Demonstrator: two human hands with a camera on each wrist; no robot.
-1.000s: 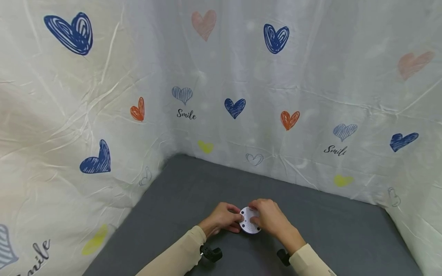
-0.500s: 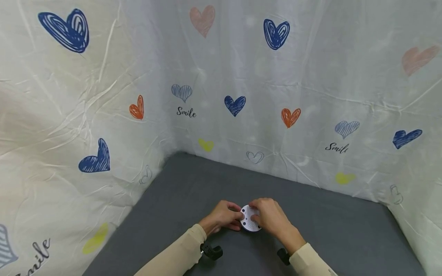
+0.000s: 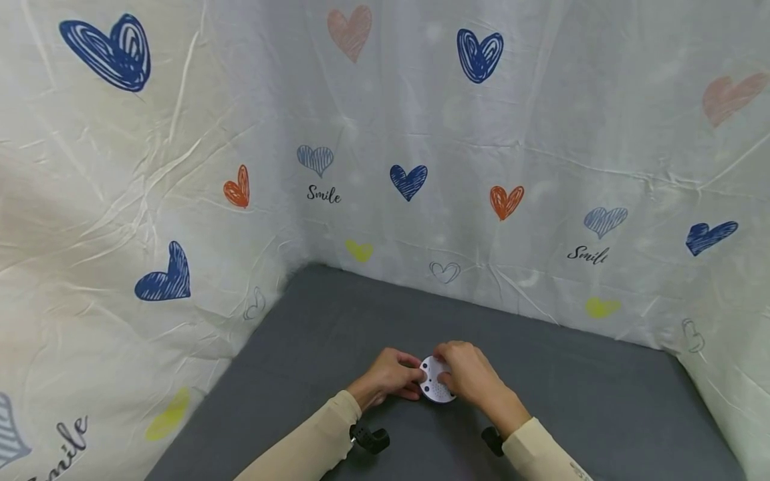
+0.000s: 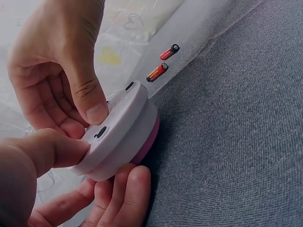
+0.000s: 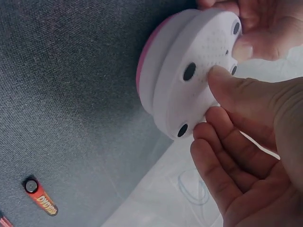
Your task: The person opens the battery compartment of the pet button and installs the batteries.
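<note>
A round white device with a pink underside is held between both hands, its flat face with small holes and dark round pads turned up. My left hand grips its left edge, thumb on the flat face and fingers beneath. From the right, my right hand holds it, thumb pressed on the perforated face and fingers bent at the far rim. In the right wrist view a seam runs around the white body. The pink side is mostly hidden.
Two small red-and-black batteries, one nearer and one farther, lie on the grey cloth-covered table; the head view does not show them. A white curtain printed with hearts encloses the table's back and sides.
Both hands keep the same hold on the white device, with barely any movement. The head view has tilted slightly, shifting the curtain prints upward.
</note>
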